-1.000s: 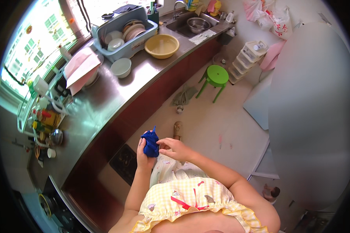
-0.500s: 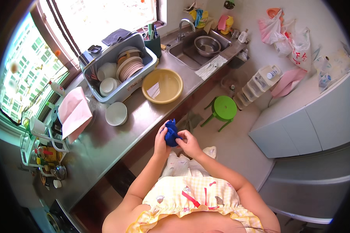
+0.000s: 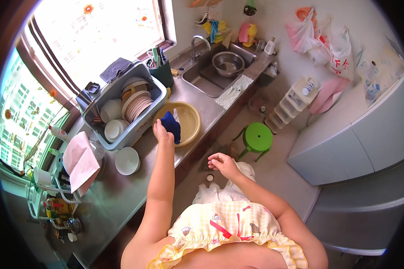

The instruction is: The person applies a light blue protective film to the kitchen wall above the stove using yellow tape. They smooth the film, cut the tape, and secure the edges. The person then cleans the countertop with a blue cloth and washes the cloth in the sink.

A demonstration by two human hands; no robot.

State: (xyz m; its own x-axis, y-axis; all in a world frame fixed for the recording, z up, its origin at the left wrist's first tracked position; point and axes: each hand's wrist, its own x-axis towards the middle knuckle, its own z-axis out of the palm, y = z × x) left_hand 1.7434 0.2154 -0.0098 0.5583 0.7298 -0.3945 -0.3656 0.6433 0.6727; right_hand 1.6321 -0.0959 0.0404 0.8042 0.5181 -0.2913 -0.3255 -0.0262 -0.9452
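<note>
A dark blue cloth (image 3: 171,127) hangs from my left hand (image 3: 162,131), whose fingers are closed on its edge. Hand and cloth are over the left rim of a round yellow-tan basin (image 3: 191,121) on the steel counter, and part of the basin's inside is covered by the cloth. A pale folded piece lies in the basin behind the cloth. My right hand (image 3: 223,164) is in the air off the counter's front edge, fingers loosely bent and apart, nothing in it.
Left of the basin stand a grey-blue dish rack (image 3: 141,121) full of bowls and plates and a white bowl (image 3: 127,160). A sink (image 3: 202,80) with a metal bowl (image 3: 228,63) is at the back. A green stool (image 3: 258,136) stands on the floor.
My left hand has carried the blue cloth forward and left from in front of me to the basin. My right hand has let go of the cloth and moved slightly right.
</note>
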